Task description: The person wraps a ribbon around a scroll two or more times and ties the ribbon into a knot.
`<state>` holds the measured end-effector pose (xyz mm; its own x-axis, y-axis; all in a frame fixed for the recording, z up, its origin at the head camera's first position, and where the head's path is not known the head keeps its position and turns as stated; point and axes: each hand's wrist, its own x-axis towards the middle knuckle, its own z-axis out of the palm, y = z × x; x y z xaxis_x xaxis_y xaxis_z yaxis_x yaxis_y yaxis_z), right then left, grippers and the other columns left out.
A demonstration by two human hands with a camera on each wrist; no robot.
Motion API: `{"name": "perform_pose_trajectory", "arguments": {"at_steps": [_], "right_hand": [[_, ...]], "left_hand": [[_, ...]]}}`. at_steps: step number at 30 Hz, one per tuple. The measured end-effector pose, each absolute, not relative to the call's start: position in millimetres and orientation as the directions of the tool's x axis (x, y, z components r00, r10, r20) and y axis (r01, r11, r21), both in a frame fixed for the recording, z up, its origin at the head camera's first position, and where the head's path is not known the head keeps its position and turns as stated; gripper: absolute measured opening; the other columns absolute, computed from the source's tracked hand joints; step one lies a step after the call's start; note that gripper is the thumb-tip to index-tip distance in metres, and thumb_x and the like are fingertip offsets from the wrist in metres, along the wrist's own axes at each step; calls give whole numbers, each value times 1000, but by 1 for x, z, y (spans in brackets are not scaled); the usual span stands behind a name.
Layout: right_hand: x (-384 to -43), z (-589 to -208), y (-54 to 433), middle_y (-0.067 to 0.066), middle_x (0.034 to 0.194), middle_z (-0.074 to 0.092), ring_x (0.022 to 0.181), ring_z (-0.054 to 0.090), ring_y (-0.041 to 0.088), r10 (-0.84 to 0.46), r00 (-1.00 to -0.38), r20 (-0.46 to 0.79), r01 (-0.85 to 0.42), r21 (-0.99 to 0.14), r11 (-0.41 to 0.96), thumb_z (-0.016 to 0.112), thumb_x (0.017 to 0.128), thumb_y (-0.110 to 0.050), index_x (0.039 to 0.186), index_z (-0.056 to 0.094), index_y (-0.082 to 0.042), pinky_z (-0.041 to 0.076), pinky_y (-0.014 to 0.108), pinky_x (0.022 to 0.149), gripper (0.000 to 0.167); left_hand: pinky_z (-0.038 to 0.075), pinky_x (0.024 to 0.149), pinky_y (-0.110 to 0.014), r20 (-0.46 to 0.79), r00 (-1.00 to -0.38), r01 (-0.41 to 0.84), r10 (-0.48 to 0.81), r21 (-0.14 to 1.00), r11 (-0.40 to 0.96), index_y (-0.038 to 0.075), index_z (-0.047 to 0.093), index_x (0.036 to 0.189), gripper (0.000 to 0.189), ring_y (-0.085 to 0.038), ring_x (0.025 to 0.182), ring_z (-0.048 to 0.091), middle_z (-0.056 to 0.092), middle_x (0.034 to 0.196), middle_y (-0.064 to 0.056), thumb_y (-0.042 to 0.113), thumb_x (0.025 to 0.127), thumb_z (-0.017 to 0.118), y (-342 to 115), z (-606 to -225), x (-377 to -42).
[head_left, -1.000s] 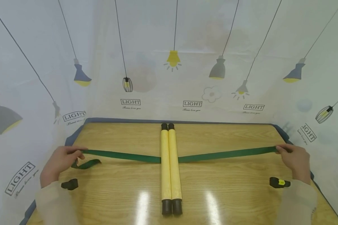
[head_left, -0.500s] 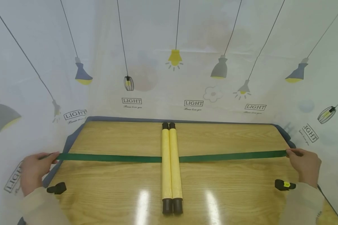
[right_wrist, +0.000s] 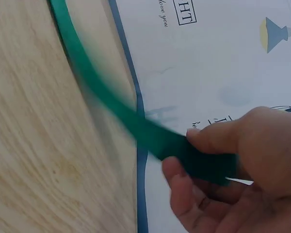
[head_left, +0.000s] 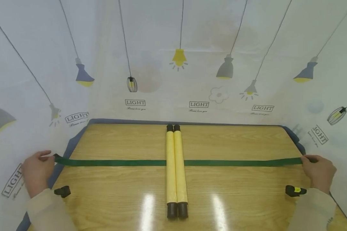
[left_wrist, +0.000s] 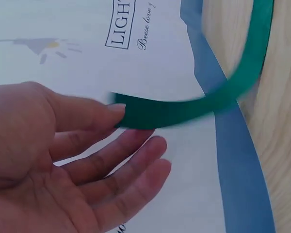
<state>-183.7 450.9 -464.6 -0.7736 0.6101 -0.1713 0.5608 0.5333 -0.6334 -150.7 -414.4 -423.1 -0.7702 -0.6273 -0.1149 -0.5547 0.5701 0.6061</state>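
A green ribbon (head_left: 118,163) stretches across the wooden table from side to side. Its middle runs beneath two yellow rods with dark end caps (head_left: 174,166), which lie side by side pointing away from me. At the left, my left hand (head_left: 39,173) pinches one ribbon end just beyond the table edge; up close in the left wrist view, the thumb lies on the green ribbon (left_wrist: 165,114) and the other fingers are spread loosely below. The opposite end is between the thumb and fingers of my right hand (head_left: 319,171), a short piece sticking out past the thumb in the right wrist view.
A small black strap-like piece (head_left: 63,191) lies by the left forearm. Another black piece with a yellow label (head_left: 296,191) is by the right forearm. White sheeting printed with lamps (head_left: 162,64) stands behind and beside the table (head_left: 127,141), with a blue border along its edge.
Both hands have moved outward, drawing the loose left part of the ribbon out straight. The ribbon has lowered and now looks flatter along the table. The two rods stay put.
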Motion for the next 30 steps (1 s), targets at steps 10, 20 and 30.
{"name": "perform_pose_trajectory", "arguments": {"at_steps": [10,20,30], "right_hand": [[-185,-453,448,36,162,21,142,27,60,478,-846,-235,517,-578,631,44,103,-53,155,32,6,37,69,106,80],[-202,-440,406,44,160,9,142,2,72,314,-928,-200,372,-540,755,43,103,-60,157,25,7,19,82,108,88],[-220,-444,342,47,147,35,131,37,64,81,-982,-169,154,-482,862,48,105,-51,147,39,13,39,72,103,78]], "left_hand": [[46,100,-62,-16,-899,-355,-439,612,706,-3,53,144,54,-52,129,52,54,143,-33,36,106,51,-378,-418,-168],[53,80,-48,-96,-972,-229,-214,586,778,-4,62,128,61,-41,106,63,64,126,-29,51,104,52,-322,-438,-200],[49,63,-35,-199,-974,-207,-109,589,781,-3,69,108,55,-24,73,62,70,88,-15,50,102,58,-271,-449,-210]]}}
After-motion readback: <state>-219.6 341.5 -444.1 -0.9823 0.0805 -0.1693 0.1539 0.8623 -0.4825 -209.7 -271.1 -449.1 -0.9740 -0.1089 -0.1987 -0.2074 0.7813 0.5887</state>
